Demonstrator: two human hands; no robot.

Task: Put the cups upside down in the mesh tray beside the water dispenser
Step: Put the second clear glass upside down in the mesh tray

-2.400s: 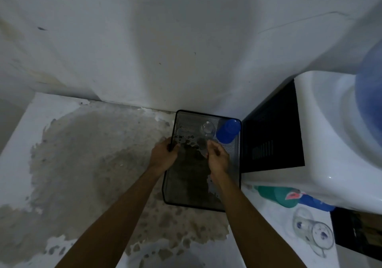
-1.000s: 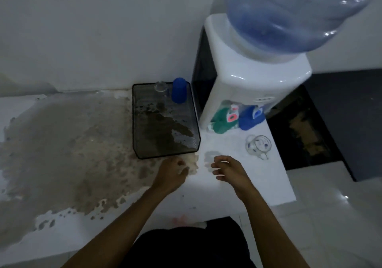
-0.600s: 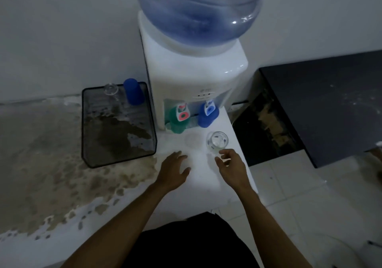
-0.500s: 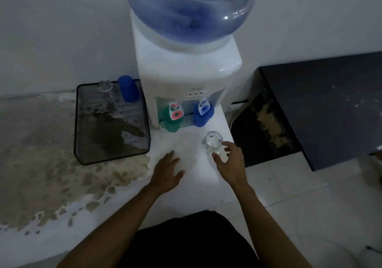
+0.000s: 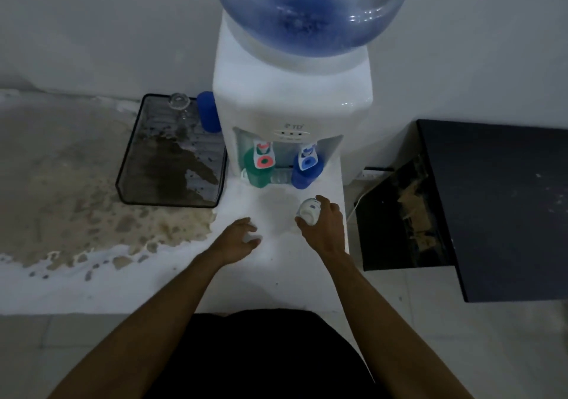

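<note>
White counter, stained brown over its left half, runs along a pale wall. Nearest, the left hand rests flat on it, fingers loosely spread and holding nothing. Just to its right, the right hand is wrapped around a small clear glass cup, which looks whitish and blurred; I cannot tell which way up it is. Beyond stands the water dispenser, with a green cup under the red tap and a blue cup under the blue one. Left of it, touching its side, sits the black mesh tray; in its far corner a clear glass and a blue tumbler stand upside down.
</note>
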